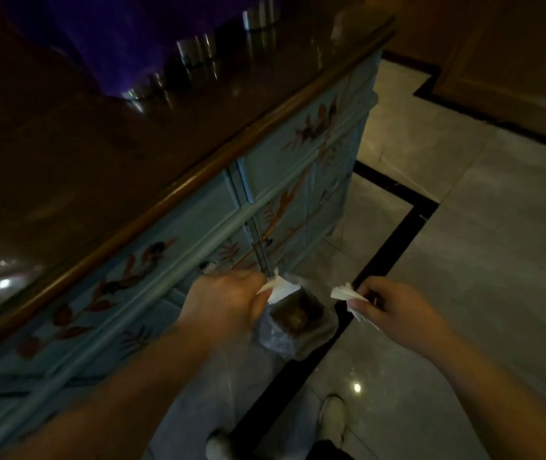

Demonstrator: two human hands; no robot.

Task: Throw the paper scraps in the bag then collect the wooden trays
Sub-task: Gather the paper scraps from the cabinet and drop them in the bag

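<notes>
While both arms reach forward and down over the tiled floor (464, 227), each hand is pinched around its own piece of white paper. The left hand (228, 303) is curled with its fingers closed on a paper scrap (279, 288) that sticks out past the fingertips toward the right. The right hand (394, 307) is also clenched, thumb against fingers, gripping a second paper scrap (348, 295) whose crumpled end pokes out to the left of its thumb.

Just beyond and below the left hand's fingertips sits a clear plastic bag (294, 323) with its mouth open upward; something brown lies inside it, though the dim light and blur keep me from telling what. The left scrap hangs right over the near rim of that bag, touching or almost touching it; I cannot tell which. The right scrap is to the right of the bag, apart from it, with a dark floor stripe (394, 234) showing in the gap between the two hands.

To the left of the left hand stands a blue cabinet (198, 227) painted with reddish leaves and flowers, and the bag rests close against its front. Its glossy brown table top (99, 144) runs up and away from the hands, carrying a purple cloth (115, 38) and some shiny metal things (198, 48) at the far end, too blurred to name. Below the forearms, two pale shoes (333, 416) show on the floor.
</notes>
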